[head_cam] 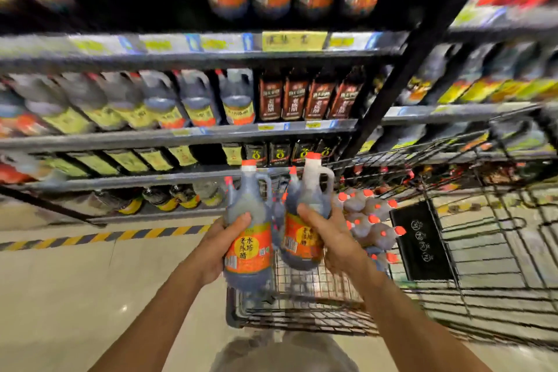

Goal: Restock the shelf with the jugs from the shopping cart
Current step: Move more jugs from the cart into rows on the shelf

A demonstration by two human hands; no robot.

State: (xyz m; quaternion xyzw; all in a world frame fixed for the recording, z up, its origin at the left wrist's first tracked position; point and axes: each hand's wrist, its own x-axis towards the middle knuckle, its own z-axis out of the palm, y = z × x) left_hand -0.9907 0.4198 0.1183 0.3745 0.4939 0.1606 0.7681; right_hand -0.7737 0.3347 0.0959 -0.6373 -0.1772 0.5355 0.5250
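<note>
The left hand (222, 246) has a closed grip on one dark jug (248, 229), the right hand (330, 238) on another (305, 220). Both jugs are upright above the shopping cart (302, 308), where more jugs (370, 220) lie. The shelf (181, 134) stands just ahead.

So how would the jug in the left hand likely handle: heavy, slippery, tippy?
The jug looks nearly full of dark liquid, so probably heavy for its size. The left hand grips its body, not the moulded handle, so the smooth plastic might slip. Tall and narrow, it could tip if set down carelessly.
</note>
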